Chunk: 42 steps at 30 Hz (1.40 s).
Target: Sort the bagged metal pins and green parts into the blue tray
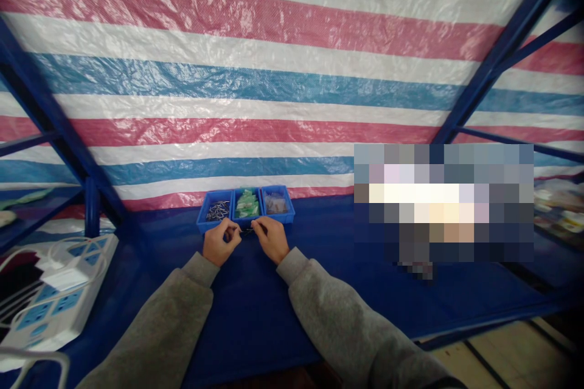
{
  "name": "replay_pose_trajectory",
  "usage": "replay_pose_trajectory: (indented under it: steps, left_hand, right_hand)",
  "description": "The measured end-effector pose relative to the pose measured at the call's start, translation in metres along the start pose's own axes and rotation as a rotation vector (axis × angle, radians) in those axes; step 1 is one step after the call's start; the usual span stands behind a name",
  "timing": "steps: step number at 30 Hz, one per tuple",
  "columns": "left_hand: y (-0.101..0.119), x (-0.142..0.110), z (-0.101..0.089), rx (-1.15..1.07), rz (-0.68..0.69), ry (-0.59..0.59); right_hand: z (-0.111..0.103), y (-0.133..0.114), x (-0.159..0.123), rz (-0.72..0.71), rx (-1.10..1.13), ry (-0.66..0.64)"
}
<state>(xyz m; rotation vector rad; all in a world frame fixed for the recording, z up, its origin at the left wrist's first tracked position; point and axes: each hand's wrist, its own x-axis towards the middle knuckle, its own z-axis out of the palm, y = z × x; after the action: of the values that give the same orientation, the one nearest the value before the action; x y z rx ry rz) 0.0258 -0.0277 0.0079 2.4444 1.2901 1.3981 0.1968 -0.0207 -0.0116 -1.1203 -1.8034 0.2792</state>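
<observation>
My left hand (pixel 222 242) and my right hand (pixel 271 239) are close together just in front of three small blue bins. Both hands are closed in a pinch, thumb against fingers. A thin dark piece (pixel 247 231) shows in the gap between the fingertips, too small to name. Behind my left hand, the left bin (pixel 201 217) holds a heap of thin metal pieces (pixel 218 211) like screws or pins. In the middle bin (pixel 235 213) lie small green-and-white packets (pixel 247 202). Clear or greyish pieces (pixel 275 203) fill part of the right bin (pixel 289 217).
The bins stand on a blue table (pixel 255 310) against a striped plastic sheet (pixel 255 85). White power strips (pixel 68 304) with cables lie at the left. Blue metal posts (pixel 50 115) rise at both sides. A pixelated patch hides the right part of the table.
</observation>
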Motion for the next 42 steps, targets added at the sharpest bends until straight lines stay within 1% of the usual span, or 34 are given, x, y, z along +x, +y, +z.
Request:
replay_pose_trajectory:
  steps: [5, 11, 16, 19, 22, 25, 28, 31, 36, 39, 42]
  left_hand:
    - [-0.0042, 0.0005, 0.0029, 0.028, 0.015, -0.005]
    - [-0.0048, 0.0024, 0.0033, 0.043, 0.108, -0.044]
    - [-0.0080, 0.0019, 0.0037, 0.078, 0.111, -0.051]
    - [-0.0089, 0.0019, 0.0037, 0.045, 0.089, -0.006]
    - [-0.0079, 0.0019, 0.0030, 0.018, 0.028, 0.017]
    - [-0.0067, 0.0017, 0.0024, 0.021, -0.008, 0.000]
    - [-0.0065, 0.0014, 0.0027, 0.012, -0.016, -0.015]
    - [-0.0063, 0.0011, 0.0035, -0.006, -0.016, -0.038]
    - [-0.0052, 0.0008, 0.0040, -0.003, 0.000, -0.070]
    - [-0.0052, 0.0008, 0.0039, -0.005, -0.002, -0.071]
    - [-0.0063, 0.0010, 0.0041, -0.034, -0.012, -0.051]
  right_hand:
    - [-0.0004, 0.0009, 0.0002, 0.006, -0.011, 0.013]
    - [0.0001, 0.0012, 0.0002, 0.009, 0.000, 0.008]
    - [-0.0010, 0.0003, 0.0004, 0.003, 0.012, 0.027]
    - [-0.0016, -0.0001, 0.0005, 0.013, 0.018, 0.038]
    - [-0.0020, -0.0007, 0.0003, 0.009, 0.043, 0.053]
    - [-0.0027, -0.0032, -0.0004, -0.017, 0.084, 0.041]
    - [-0.0036, -0.0066, -0.0017, -0.059, 0.134, 0.001]
    - [-0.0034, -0.0078, -0.0026, -0.071, 0.162, -0.019]
    - [-0.0020, -0.0055, -0.0019, -0.073, 0.182, -0.016]
    - [-0.0019, -0.0056, -0.0014, -0.090, 0.179, -0.013]
    - [-0.0025, -0.0059, -0.0012, -0.064, 0.186, 0.008]
